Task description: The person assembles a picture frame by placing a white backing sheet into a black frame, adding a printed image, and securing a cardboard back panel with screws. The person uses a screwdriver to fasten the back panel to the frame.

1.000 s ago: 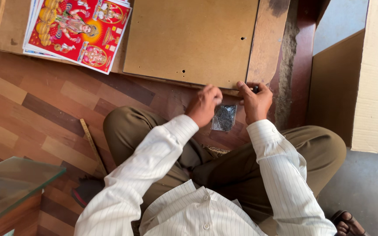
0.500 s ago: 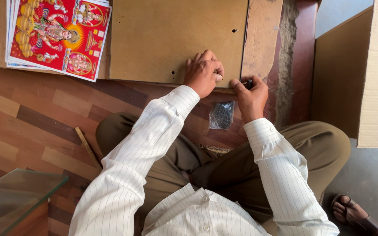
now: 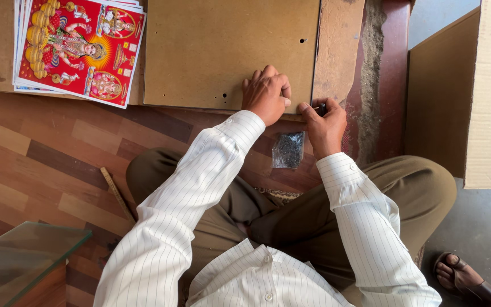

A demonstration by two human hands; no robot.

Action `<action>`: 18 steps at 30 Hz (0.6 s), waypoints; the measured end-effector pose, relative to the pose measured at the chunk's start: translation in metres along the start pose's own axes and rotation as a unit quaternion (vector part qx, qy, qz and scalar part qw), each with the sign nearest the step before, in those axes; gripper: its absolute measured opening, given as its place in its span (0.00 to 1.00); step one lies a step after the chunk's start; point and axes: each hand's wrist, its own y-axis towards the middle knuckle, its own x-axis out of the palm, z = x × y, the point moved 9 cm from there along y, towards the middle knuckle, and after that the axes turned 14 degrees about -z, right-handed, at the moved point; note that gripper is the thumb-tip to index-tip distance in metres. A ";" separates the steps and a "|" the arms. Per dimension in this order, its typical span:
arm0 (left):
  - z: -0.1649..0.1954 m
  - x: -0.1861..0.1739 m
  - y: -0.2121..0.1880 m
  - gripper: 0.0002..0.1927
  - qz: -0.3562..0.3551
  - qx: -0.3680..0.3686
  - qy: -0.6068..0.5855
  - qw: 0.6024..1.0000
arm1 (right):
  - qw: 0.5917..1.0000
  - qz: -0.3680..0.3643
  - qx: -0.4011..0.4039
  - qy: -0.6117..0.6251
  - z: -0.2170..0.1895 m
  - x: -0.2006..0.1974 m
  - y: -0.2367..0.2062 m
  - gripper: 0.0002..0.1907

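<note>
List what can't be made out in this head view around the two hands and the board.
- Small dark item pinched in the right hand: fingers hide it, too small to identify.
- Contents of the small clear bag: dark specks, too small.
- Brown board: top cut off by the frame edge; left hand covers its lower corner.
- Stack of colourful prints: only the top sheet shows.

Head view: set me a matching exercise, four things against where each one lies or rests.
Things:
1. left hand
2. small dark packet
3. stack of colourful prints
4. glass sheet

Places:
A. bottom left corner of the view
B. pressed on the brown board's lower edge
C. on the floor, just below the hands
D. top left, beside the board

Pairs: 1-B, 2-C, 3-D, 4-A
</note>
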 end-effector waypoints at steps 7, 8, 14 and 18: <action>-0.002 0.001 0.006 0.07 -0.004 -0.034 0.001 0.999 | 1.000 0.002 0.007 0.009 0.005 -0.001 0.000 0.11; -0.002 0.001 0.006 0.07 0.001 -0.038 0.003 0.999 | 1.000 -0.003 0.006 0.015 0.006 -0.001 0.001 0.11; -0.015 0.007 0.010 0.07 0.011 -0.001 -0.035 0.999 | 0.988 0.064 -0.097 0.104 -0.007 -0.042 0.000 0.18; -0.027 0.009 0.007 0.08 0.046 0.047 -0.080 0.995 | 0.949 -0.030 -0.285 0.133 -0.048 -0.043 -0.015 0.21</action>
